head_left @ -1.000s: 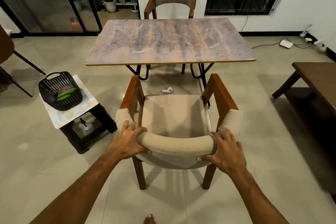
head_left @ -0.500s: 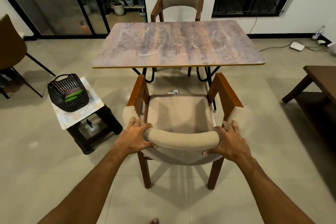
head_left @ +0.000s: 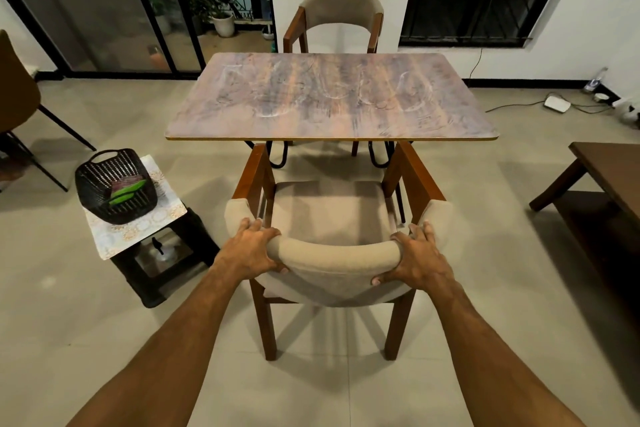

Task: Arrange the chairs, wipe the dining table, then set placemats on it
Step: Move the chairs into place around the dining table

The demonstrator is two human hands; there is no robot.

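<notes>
We've got both hands wrapped on the near chair [head_left: 334,211] backrest: left hand [head_left: 251,250] & right hand [head_left: 414,258] gripping, armrests at the dining table [head_left: 329,97] edge, maybe just under.

bare forearms, left hand [head_left: 250,248], right hand [head_left: 417,258], no sleeves

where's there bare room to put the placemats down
The whole dining table top is bare, smeared but free from edge to edge. The small stool beside the near chair is crowded: a black basket fills most of it.
</notes>
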